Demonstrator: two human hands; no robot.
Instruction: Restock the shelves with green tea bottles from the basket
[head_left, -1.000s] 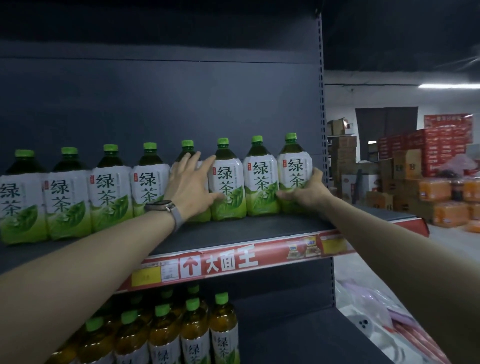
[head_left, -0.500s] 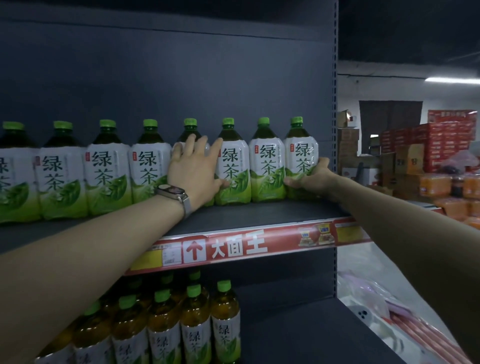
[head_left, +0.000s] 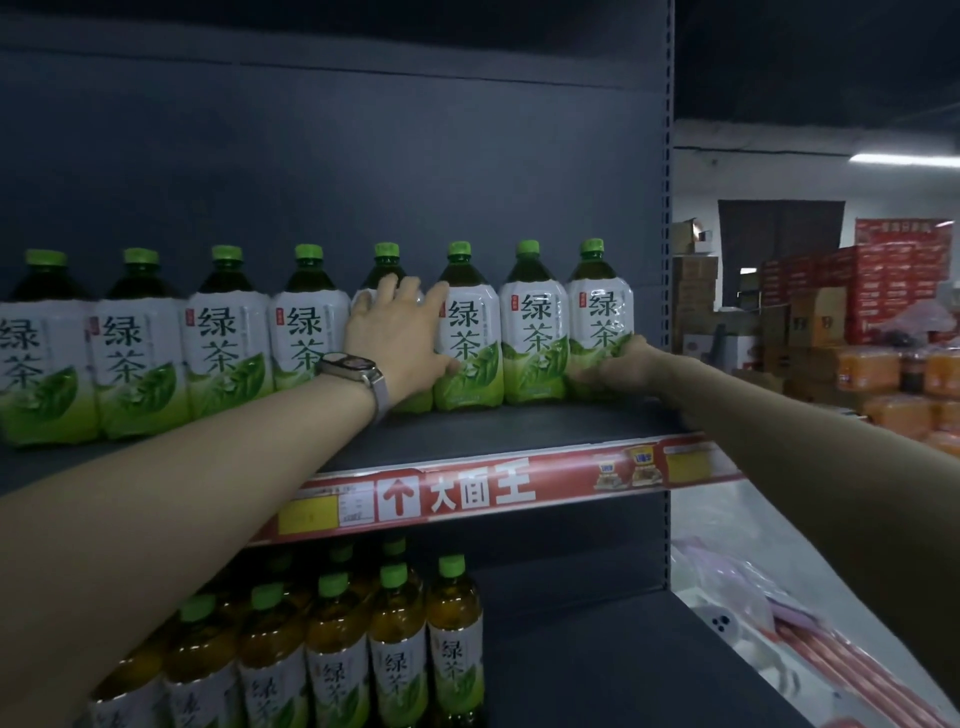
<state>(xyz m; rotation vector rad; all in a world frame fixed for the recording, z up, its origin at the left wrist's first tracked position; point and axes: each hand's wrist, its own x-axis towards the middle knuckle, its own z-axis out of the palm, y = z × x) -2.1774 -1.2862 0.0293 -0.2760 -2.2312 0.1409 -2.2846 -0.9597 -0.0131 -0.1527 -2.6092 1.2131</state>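
1. Since half a second ago, left hand (head_left: 397, 332) has slid a little up the bottle row; its fingertips now reach the shoulder of the fifth bottle (head_left: 387, 275). Right hand (head_left: 621, 361) stays at the end bottle (head_left: 597, 317). Row itself looks unchanged.
2. Bottles: dark tea, green caps, white-to-green labels with big green characters and a leaf print.
3. Eight stand upright in one line on the upper shelf (head_left: 519, 421), sides touching, set well back from the front edge.
4. Left hand is spread flat, palm against the fifth bottle, thumb across the lower label of the sixth bottle (head_left: 467, 343). Watch (head_left: 353, 366) on that wrist.
5. Right hand curls round the lower right side of the end bottle, fingers wrapped on the green part of the label; how firm the grasp is, cannot tell.
6. Red price strip (head_left: 493, 488) runs along the shelf's front edge.
7. Lower shelf (head_left: 597, 665): a cluster of smaller bottles (head_left: 395, 639), amber tea, green caps, packed at the left; right part bare.
8. Basket not seen.
9. Stacked cartons (head_left: 883, 291) far right in the background.
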